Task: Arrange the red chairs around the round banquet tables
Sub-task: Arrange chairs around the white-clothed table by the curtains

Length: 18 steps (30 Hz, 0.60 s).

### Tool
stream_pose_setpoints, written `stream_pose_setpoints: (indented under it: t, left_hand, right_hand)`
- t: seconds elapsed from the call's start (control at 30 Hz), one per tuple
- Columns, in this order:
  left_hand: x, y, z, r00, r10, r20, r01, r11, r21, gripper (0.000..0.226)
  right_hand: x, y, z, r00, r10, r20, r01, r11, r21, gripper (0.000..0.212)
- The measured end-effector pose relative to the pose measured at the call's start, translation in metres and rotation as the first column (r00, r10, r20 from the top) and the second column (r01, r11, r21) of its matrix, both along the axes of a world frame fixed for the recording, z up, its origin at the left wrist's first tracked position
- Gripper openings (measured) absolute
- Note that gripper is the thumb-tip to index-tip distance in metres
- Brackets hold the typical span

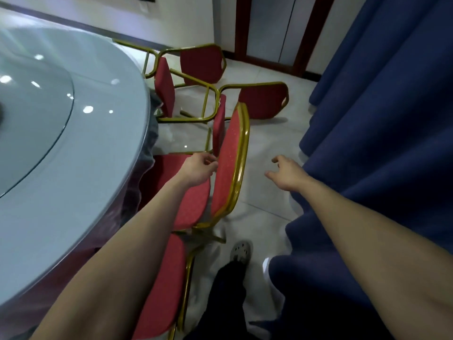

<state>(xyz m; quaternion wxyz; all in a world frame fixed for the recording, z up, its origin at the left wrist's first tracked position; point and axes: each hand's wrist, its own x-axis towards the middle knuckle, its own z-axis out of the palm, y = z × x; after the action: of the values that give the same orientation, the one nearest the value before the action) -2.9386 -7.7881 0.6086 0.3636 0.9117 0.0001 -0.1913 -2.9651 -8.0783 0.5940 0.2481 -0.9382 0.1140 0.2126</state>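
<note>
Your left grip (199, 168) lies with fingers curled against the padded front of the nearest red chair (230, 163), low on its backrest just above the seat. I cannot tell whether it holds the chair or only touches it. Your right grip (285, 174) hangs spread and empty over the floor tiles (264, 148), just beside the blue curtain (367, 119). The chair stands close to the round bench (73, 143), seat toward its edge. 2 further red chairs (263, 100) stand beyond it, and a 4th chair (161, 285) sits under your left forearm. Judging by the thin gold tube frame, the chair should be light and stiff, and its padding soft. Take the backrest's top rail, 1 grip on each side.
</note>
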Motion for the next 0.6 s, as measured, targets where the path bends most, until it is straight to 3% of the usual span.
stream_pose_setpoints:
  t: [0.2,0.33,0.6]
  left_hand:
    - [0.136,-0.067,-0.011,0.998,0.053,0.017,-0.052,0.997,-0.060,0.032]
    - [0.199,-0.091,-0.017,0.996,0.090,-0.019,-0.090,0.996,-0.024,0.024]
    - [0.309,-0.101,-0.031,0.967,0.219,-0.130,-0.219,0.976,0.012,0.014]
  right_hand:
    - [0.109,-0.073,0.008,0.998,-0.042,-0.036,0.038,0.995,-0.094,0.066]
    - [0.175,-0.102,0.010,0.997,-0.022,-0.077,0.012,0.992,-0.127,0.065]
    - [0.343,-0.131,-0.014,0.975,0.187,-0.121,-0.201,0.973,-0.115,0.069]
